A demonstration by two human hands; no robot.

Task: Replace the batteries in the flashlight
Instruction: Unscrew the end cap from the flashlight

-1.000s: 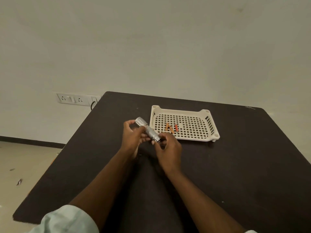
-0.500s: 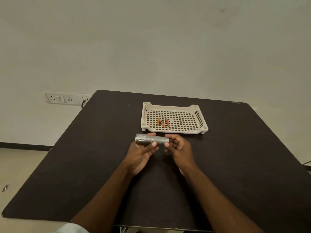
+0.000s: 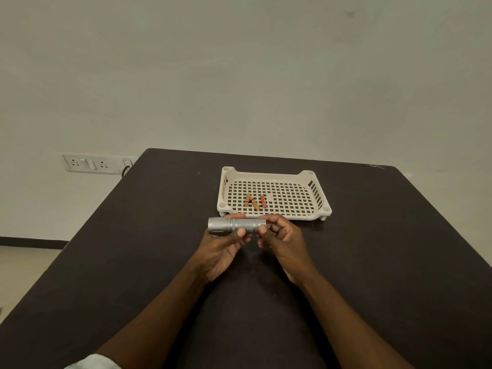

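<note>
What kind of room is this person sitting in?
Probably a plain indoor workroom or office, though that is a guess: a dark table pushed against a bare pale wall, with a socket panel low on that wall and little else around.

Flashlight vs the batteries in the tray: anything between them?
Head view: only the tray's near rim and its perforated floor lie between the flashlight and the batteries. Left hand and right hand hold the flashlight.
</note>
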